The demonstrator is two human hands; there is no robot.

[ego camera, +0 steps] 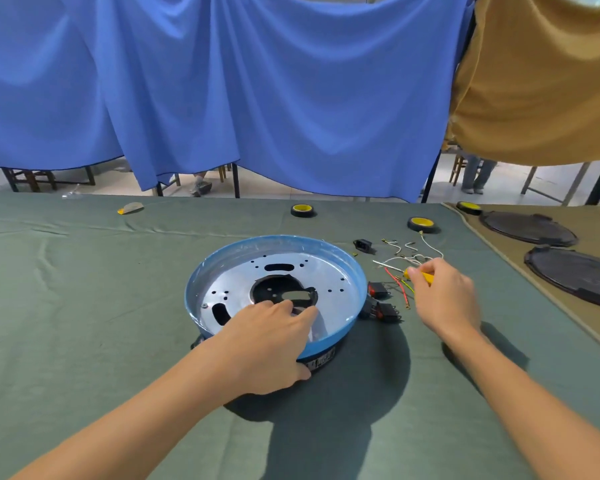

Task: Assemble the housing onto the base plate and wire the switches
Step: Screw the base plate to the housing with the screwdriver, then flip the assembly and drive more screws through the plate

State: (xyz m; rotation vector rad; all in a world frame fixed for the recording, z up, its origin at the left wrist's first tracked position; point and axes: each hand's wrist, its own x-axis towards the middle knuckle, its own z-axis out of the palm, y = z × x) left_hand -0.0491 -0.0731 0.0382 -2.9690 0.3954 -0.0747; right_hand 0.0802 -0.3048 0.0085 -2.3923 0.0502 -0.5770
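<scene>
Presently, apparent fastening step: left grip [267,341] clasps the housing [222,258] rim over the base plate [323,361]; right grip [444,296] pinches a yellow-handled screwdriver [427,277]; next likely needs square tip alignment; switches [378,289] unwired

Both bare arms enter from the lower edge and reach forward. Left forearm [136,410]: runs diagonally up and to the right, wrist nearly straight. Left hand [267,341]: palm down, fingers [278,306] extended over the near rim of the housing [278,241] and lying inside it, thumb set against the outer wall below, so that the wall is clasped between them. Right forearm [534,393]: runs up and to the left. Right hand [444,299]: back toward the camera, fingers curled round a yellow handle [428,278], thumb tip at its left end.
</scene>
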